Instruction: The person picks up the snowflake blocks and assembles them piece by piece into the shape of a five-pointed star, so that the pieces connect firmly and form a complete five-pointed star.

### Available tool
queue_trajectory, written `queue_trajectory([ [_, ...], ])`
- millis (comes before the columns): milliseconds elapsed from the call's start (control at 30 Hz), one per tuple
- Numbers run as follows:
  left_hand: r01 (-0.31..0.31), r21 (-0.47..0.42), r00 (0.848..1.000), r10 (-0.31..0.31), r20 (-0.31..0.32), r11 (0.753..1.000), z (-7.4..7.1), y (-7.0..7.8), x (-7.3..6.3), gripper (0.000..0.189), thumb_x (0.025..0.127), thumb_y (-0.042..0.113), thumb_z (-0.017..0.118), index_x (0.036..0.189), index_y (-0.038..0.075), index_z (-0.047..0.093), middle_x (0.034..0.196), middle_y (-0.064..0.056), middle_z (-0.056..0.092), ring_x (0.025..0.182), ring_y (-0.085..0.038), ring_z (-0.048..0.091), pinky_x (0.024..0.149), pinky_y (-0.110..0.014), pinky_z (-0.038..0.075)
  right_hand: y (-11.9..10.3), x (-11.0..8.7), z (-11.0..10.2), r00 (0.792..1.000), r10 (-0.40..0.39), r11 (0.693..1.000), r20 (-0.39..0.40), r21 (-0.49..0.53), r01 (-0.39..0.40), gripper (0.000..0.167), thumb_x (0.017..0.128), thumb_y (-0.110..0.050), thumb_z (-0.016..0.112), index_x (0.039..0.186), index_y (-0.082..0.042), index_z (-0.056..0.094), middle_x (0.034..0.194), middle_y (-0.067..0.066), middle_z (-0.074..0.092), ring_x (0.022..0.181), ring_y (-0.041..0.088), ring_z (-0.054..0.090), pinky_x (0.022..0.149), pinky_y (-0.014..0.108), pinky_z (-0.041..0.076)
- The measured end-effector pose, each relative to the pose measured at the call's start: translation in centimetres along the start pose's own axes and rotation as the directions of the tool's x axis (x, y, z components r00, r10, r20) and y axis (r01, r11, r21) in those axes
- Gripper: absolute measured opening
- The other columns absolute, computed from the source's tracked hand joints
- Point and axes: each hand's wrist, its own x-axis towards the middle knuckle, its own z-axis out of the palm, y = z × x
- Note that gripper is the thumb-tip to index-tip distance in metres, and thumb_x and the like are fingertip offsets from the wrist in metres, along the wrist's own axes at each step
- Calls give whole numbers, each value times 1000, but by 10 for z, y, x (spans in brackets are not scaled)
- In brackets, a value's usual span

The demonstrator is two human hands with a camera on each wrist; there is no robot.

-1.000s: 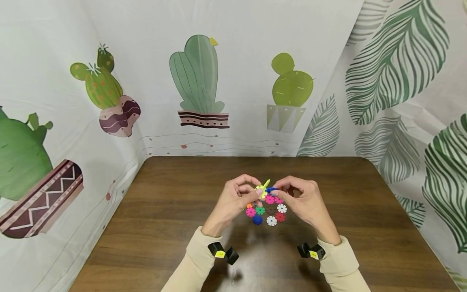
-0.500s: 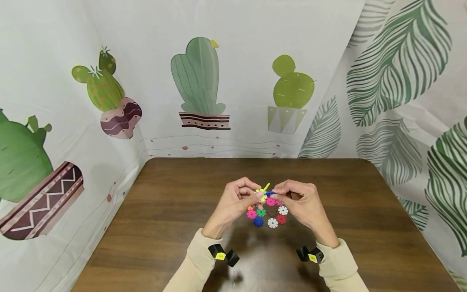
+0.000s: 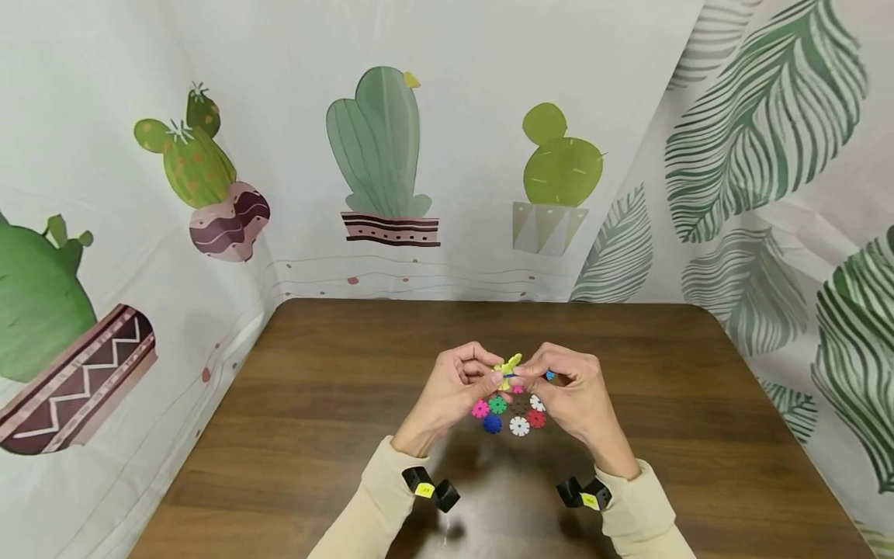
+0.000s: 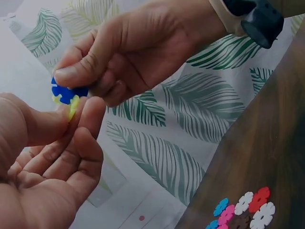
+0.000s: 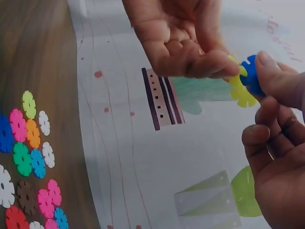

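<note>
In the head view my left hand (image 3: 450,396) pinches a yellow notched snowflake disc (image 3: 513,362) between thumb and fingers, above the table. My right hand (image 3: 576,392) holds a blue snowflake disc (image 4: 69,92) by its edge, thumb on its face in the left wrist view. The blue disc meets the yellow one, notched edges together; how deep they sit in each other I cannot tell. Seen from the right wrist, yellow parts (image 5: 245,93) show behind and beside the blue disc. Fingers hide much of both.
Loose snowflake discs lie on the brown table below the hands, among them a green one (image 3: 497,404), a dark blue one (image 3: 492,423), a white one (image 3: 519,425) and a red one (image 3: 535,418). A printed cloth (image 3: 475,171) hangs behind the table (image 3: 335,435).
My right hand has shifted slightly left, bringing the blue disc over against the yellow one. The yellow disc has turned a little in my left hand, which stays nearly in place.
</note>
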Motion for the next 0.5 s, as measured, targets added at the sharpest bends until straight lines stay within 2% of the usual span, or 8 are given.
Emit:
queue_trajectory([
  [100,-25,-11,1000,25,9,1000,1,1,1,22,100,0,71,117,-12,62,104,-42,73,75,-13,81,74,-29,67,-1,-1,1,999,33,999,-28,-21,-33,33,78,24,80,82,-9,81,73,5,73,63,5,53,50,26,36],
  [167,-39,-39,999,39,11,998,1,0,0,24,101,2,72,116,-13,61,103,-41,73,75,-14,82,74,-29,67,-2,-2,1,996,75,997,-42,-19,-75,29,79,21,81,80,-7,79,73,5,73,63,3,52,49,26,34],
  [233,-50,-72,999,51,8,996,2,0,0,26,101,3,72,116,-14,60,98,-33,78,74,-15,81,74,-29,67,-2,-2,1,992,104,994,-65,-7,-105,22,80,17,83,79,-4,77,75,3,74,64,2,55,49,25,37],
  [400,-80,-132,997,80,1,988,5,0,-1,34,101,4,73,117,-20,55,88,2,83,72,-10,80,74,-24,66,1,-2,4,982,147,987,-118,86,-138,12,84,7,85,81,4,74,81,-10,76,70,0,67,56,17,51],
  [500,-97,-146,995,98,-2,984,7,0,-2,37,101,7,74,116,-20,54,87,6,82,72,-8,79,73,-22,65,5,-3,7,981,132,978,-143,179,-106,14,85,2,85,81,5,73,83,-11,77,73,3,71,62,16,57],
])
